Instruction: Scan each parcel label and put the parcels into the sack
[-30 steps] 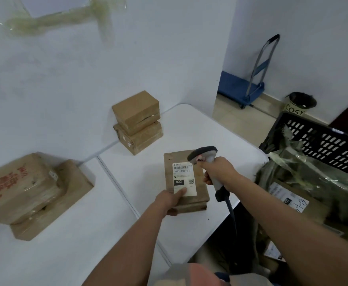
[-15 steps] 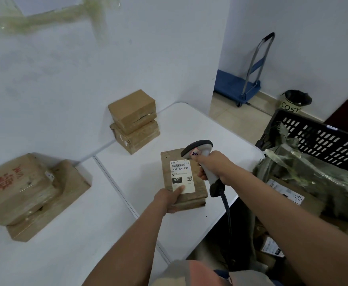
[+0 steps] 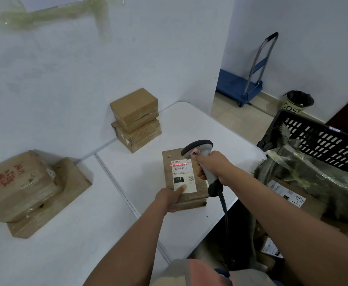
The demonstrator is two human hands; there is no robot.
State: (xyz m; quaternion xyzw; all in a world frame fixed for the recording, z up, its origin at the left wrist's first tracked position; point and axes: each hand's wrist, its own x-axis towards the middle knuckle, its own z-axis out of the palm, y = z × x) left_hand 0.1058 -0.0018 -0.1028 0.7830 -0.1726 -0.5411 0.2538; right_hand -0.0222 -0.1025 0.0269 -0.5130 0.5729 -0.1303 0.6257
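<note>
Parcel lies near the counter's right edge, long axis running away from you. Your left hand pinches its near end; your right hand grips the scanner. The sack waits just right, nearer your right hand.

Head camera looks steeply down onto table.

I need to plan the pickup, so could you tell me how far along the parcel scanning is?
Done: labelled parcels already lie in the sack. In hand: the right hand aims the scanner at the label while the left hand holds that parcel. Left: four boxes on the table.
</note>
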